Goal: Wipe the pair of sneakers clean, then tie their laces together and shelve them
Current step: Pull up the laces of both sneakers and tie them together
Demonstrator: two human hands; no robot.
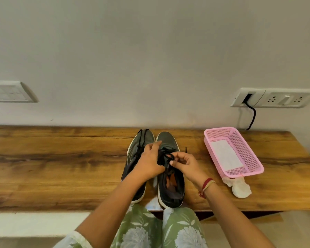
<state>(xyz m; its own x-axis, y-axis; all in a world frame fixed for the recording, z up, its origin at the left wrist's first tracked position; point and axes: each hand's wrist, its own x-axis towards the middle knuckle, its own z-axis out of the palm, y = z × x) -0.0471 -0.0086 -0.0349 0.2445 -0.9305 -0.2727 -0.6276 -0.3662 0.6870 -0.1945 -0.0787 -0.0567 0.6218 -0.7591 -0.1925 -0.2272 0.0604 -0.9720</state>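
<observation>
Two dark grey sneakers with white soles stand side by side on the wooden table (61, 158), toes to the wall: the left sneaker (135, 149) and the right sneaker (170, 187). Their black laces (164, 156) bunch between my hands over the right sneaker. My left hand (149, 162) grips the laces, partly hiding the left sneaker's middle. My right hand (183, 163) pinches a lace loop between thumb and fingers. A lace end (186, 150) lies on the table by the right sneaker.
A pink mesh basket (247, 149) holding a white wipe (225, 155) stands at the right. A crumpled used wipe (239, 187) lies in front of it. Wall sockets (276, 98) with a black cable (251, 115) sit above; a switch plate (11, 92) is at the left.
</observation>
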